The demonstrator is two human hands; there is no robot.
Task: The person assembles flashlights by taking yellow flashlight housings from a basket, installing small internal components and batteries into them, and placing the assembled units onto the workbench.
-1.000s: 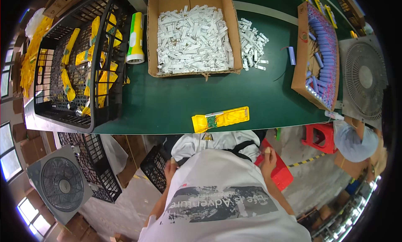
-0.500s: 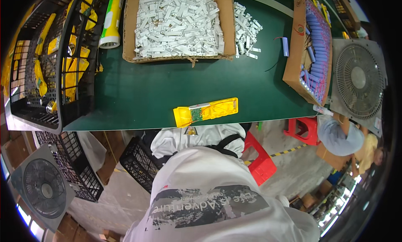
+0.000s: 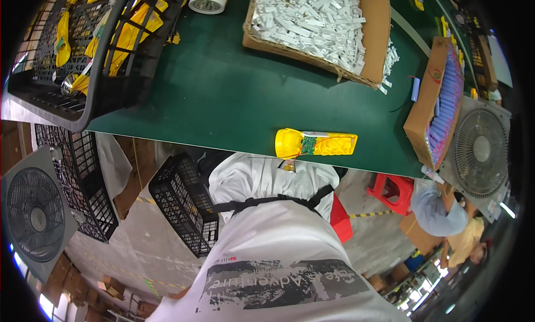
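Note:
Neither of my hands shows; at the lower left edge of my white shirt only a sliver of what looks like my arm (image 3: pixel 179 293) can be seen. An opened yellow flashlight housing (image 3: pixel 340 145) lies on the green table (image 3: pixel 223 93) close to its front edge. Its wide round head points left. Inside it sit a small green circuit board (image 3: pixel 308 145) and thin red wires. A reflector-like part (image 3: pixel 288 166) hangs just off the table edge below the head.
A cardboard box (image 3: pixel 376 38) of white plastic strips stands at the back, with loose strips (image 3: pixel 390 60) beside it. Left are a black crate (image 3: pixel 83 118) of yellow housings and a flashlight (image 3: pixel 207 1). Right are a box (image 3: pixel 426 99) of purple battery cells, a fan (image 3: pixel 480 149) and a seated person (image 3: pixel 440 210).
The view has turned, so the table and its contents appear shifted and tilted. The yellow housing still lies by the front edge. No hand has come into view.

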